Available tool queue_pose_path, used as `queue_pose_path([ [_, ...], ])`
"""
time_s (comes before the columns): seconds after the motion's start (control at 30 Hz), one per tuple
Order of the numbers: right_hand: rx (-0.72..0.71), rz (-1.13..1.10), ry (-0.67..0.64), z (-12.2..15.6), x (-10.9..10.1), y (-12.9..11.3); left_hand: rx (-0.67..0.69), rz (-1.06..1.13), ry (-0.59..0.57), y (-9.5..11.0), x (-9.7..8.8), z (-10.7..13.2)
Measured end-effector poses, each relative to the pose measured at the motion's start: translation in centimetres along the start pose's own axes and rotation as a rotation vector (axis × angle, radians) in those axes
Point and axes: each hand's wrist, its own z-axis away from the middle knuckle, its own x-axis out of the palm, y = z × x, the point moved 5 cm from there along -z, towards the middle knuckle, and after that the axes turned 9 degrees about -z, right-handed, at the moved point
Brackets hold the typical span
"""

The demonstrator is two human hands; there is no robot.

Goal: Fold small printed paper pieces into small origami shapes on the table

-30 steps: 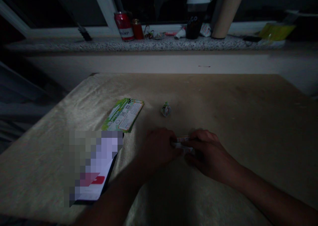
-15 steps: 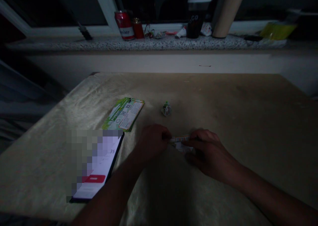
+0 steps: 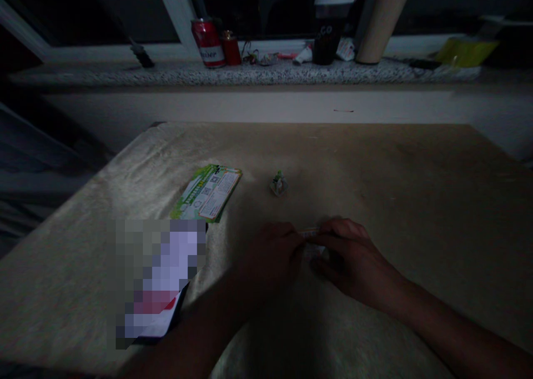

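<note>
A small printed paper (image 3: 313,250) lies on the table, mostly covered by both hands. My left hand (image 3: 272,254) is closed at its left edge, with the fingertips bent down over it. From the other side, my right hand (image 3: 352,251) grips the paper, its index finger across the top and its thumb lower down. Just beyond them sits a small crumpled ball of green and white paper (image 3: 278,184). Green and white printed cards (image 3: 208,193) lie in a pile to the left.
A lit phone (image 3: 162,282), partly pixelated, lies beside my left forearm. On the granite sill (image 3: 266,78) stand a red can (image 3: 208,44), a red lighter (image 3: 230,48), a black cup with a white lid (image 3: 327,34) and a beige cylinder (image 3: 383,23). The light is dim.
My left hand has moved right along the paper, close to the right fingers, and now covers more of it. My right hand has stayed nearly still.
</note>
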Motion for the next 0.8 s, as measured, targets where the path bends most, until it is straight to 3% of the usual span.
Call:
queue_pose_path([
  [0.23,-0.009,-0.006,-0.017,-0.15,-0.19,0.15,0.051,-0.124,0.008,0.45,-0.09,0.56],
  [0.37,0.01,-0.042,-0.039,-0.15,-0.4,0.12,0.011,-0.166,0.002,0.79,-0.21,0.52],
  [0.8,-0.019,-0.083,-0.037,-0.17,-0.57,0.21,-0.055,-0.061,-0.039,0.65,-0.21,0.09],
])
